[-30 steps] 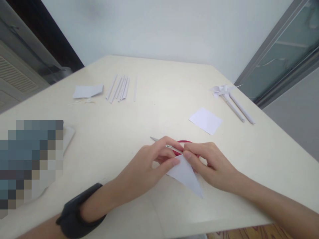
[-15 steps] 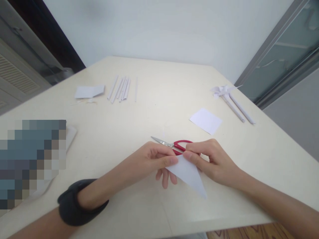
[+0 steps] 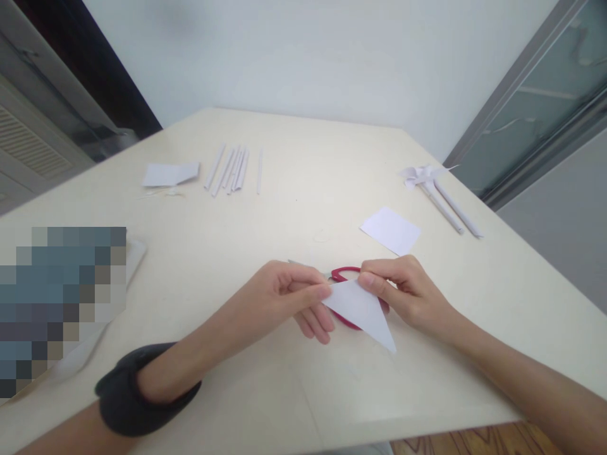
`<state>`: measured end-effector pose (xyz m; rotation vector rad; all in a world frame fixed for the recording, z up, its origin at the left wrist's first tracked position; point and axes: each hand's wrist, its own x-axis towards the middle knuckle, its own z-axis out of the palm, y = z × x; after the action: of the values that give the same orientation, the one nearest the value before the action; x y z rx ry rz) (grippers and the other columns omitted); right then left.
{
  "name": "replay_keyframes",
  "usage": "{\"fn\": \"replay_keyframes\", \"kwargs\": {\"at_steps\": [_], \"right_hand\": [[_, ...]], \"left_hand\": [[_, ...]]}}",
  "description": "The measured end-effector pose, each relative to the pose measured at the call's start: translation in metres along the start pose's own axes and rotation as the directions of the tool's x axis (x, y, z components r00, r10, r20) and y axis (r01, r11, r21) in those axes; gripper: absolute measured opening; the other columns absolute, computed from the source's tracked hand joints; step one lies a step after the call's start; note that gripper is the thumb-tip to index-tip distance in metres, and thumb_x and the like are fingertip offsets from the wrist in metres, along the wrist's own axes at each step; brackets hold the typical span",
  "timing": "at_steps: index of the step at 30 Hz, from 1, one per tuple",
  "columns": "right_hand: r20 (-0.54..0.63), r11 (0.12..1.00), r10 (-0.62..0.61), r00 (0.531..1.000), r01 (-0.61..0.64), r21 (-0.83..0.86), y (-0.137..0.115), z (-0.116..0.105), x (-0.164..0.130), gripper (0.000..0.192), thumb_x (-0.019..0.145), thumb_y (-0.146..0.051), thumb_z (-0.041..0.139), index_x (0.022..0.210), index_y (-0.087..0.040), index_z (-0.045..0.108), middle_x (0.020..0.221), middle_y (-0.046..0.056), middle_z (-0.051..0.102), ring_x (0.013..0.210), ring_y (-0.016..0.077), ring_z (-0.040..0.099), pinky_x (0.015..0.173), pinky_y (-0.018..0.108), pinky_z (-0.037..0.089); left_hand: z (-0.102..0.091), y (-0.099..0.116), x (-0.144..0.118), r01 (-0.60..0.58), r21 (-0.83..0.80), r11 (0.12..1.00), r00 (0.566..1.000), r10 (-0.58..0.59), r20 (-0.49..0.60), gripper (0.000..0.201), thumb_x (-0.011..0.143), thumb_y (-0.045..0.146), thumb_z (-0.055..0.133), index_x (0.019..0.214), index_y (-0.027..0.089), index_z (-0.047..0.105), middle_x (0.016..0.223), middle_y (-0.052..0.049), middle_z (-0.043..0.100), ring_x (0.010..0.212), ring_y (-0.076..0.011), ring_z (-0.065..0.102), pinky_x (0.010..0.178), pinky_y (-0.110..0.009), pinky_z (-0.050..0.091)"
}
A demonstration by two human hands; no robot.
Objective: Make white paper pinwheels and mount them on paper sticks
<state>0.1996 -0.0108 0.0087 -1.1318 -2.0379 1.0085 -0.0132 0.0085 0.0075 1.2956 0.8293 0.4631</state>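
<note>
Now I see both hands pinching paper triangle (image 3: 361, 311): left fingers (image 3: 318, 293), right fingers (image 3: 368, 281); scissors (image 3: 342, 275) beneath, on surface (image 3: 294, 208).

The folded paper triangle (image 3: 364, 311) in my fingers is plain white. The scissors (image 3: 342, 276) under it have red handles. My desk (image 3: 303, 208) is cream. Near its far left corner lie white paper strips (image 3: 231, 169); near the right edge, a white square sheet (image 3: 391, 230).

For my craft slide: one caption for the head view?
Both hands, left and right, pinch a folded paper triangle above red scissors on a table.
</note>
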Motion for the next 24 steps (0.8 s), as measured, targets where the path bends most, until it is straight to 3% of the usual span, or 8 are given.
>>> {"fn": "replay_keyframes", "kwargs": {"at_steps": [3, 8, 11, 14, 18, 20, 22, 24], "right_hand": [[-0.139, 0.998, -0.046, 0.989, 0.041, -0.042, 0.001, 0.005, -0.001, 0.039, 0.092, -0.031, 0.045, 0.055, -0.016, 0.042, 0.048, -0.006, 0.040, 0.045, 0.0037, 0.036, 0.045, 0.020, 0.025], [-0.283, 0.999, 0.018, 0.959, -0.026, -0.023, 0.001, 0.016, -0.001, 0.034, 0.093, -0.032, 0.042, 0.062, -0.017, 0.046, 0.054, -0.004, 0.046, 0.049, 0.0062, 0.041, 0.048, 0.020, 0.030], [-0.232, 0.998, 0.037, 0.972, -0.049, -0.045, 0.001, 0.017, 0.000, 0.031, 0.092, -0.034, 0.042, 0.066, -0.017, 0.047, 0.058, -0.004, 0.047, 0.053, 0.0073, 0.042, 0.051, 0.021, 0.032], [-0.061, 0.993, 0.048, 0.997, -0.054, -0.102, 0.000, 0.016, 0.001, 0.031, 0.090, -0.034, 0.046, 0.064, -0.017, 0.048, 0.057, -0.004, 0.045, 0.053, 0.0074, 0.040, 0.051, 0.022, 0.031], [0.169, 0.997, 0.071, 0.983, -0.067, -0.026, 0.001, 0.013, 0.001, 0.028, 0.086, -0.037, 0.052, 0.067, -0.016, 0.053, 0.060, -0.003, 0.052, 0.054, 0.0077, 0.044, 0.050, 0.021, 0.033], [0.167, 0.996, 0.076, 0.983, -0.084, 0.037, 0.002, 0.010, 0.002, 0.021, 0.084, -0.035, 0.057, 0.072, -0.017, 0.053, 0.064, -0.003, 0.055, 0.058, 0.0083, 0.048, 0.052, 0.021, 0.037], [0.099, 0.993, 0.071, 0.993, -0.080, 0.088, 0.002, 0.006, 0.003, 0.019, 0.080, -0.030, 0.063, 0.093, -0.020, 0.053, 0.072, -0.003, 0.057, 0.064, 0.0096, 0.051, 0.058, 0.021, 0.041], [0.006, 0.995, 0.028, 1.000, -0.028, 0.093, 0.003, 0.002, 0.004, 0.056, 0.075, -0.025, 0.068, 0.123, -0.025, 0.039, 0.090, -0.001, 0.059, 0.071, 0.0110, 0.053, 0.064, 0.023, 0.045]], "left_hand": [[0.003, 0.001, 0.001, -0.054, -0.018, 0.998, 0.995, 0.052, -0.090, 0.016, 0.083, 0.027, 0.058, 0.075, 0.016, 0.065, 0.069, -0.003, 0.071, 0.063, -0.0134, 0.066, 0.061, -0.023, 0.050], [0.013, -0.001, 0.007, 0.033, -0.091, 0.995, 0.999, -0.033, 0.002, 0.013, 0.079, 0.026, 0.062, 0.074, 0.015, 0.065, 0.065, 0.000, 0.063, 0.057, -0.0107, 0.053, 0.056, -0.023, 0.043], [0.014, -0.004, 0.008, -0.022, -0.067, 0.998, 0.994, 0.014, -0.111, 0.015, 0.080, 0.025, 0.060, 0.069, 0.016, 0.064, 0.068, 0.001, 0.061, 0.060, -0.0094, 0.049, 0.058, -0.021, 0.040], [0.011, -0.005, 0.006, -0.110, -0.028, 0.994, 0.967, 0.100, -0.236, 0.020, 0.084, 0.029, 0.055, 0.070, 0.017, 0.060, 0.070, 0.002, 0.059, 0.065, -0.0101, 0.052, 0.062, -0.021, 0.041], [0.008, -0.005, 0.005, -0.122, 0.079, 0.989, 0.970, 0.136, -0.200, 0.021, 0.088, 0.033, 0.047, 0.077, 0.018, 0.056, 0.056, 0.005, 0.051, 0.048, -0.0083, 0.044, 0.050, -0.020, 0.036], [0.008, -0.004, 0.005, -0.078, 0.122, 0.989, 0.975, 0.101, -0.196, 0.022, 0.088, 0.035, 0.047, 0.076, 0.019, 0.054, 0.047, 0.008, 0.039, 0.040, -0.0066, 0.030, 0.042, -0.020, 0.024], [0.008, -0.003, 0.006, -0.023, 0.130, 0.991, 0.976, 0.051, -0.212, 0.022, 0.087, 0.036, 0.048, 0.076, 0.018, 0.054, 0.046, 0.009, 0.030, 0.041, -0.0066, 0.022, 0.040, -0.020, 0.016], [0.009, -0.003, 0.006, 0.023, 0.102, 0.995, 0.979, -0.001, -0.206, 0.019, 0.087, 0.036, 0.048, 0.080, 0.019, 0.054, 0.047, 0.009, 0.025, 0.043, -0.0068, 0.018, 0.041, -0.020, 0.013]]}}
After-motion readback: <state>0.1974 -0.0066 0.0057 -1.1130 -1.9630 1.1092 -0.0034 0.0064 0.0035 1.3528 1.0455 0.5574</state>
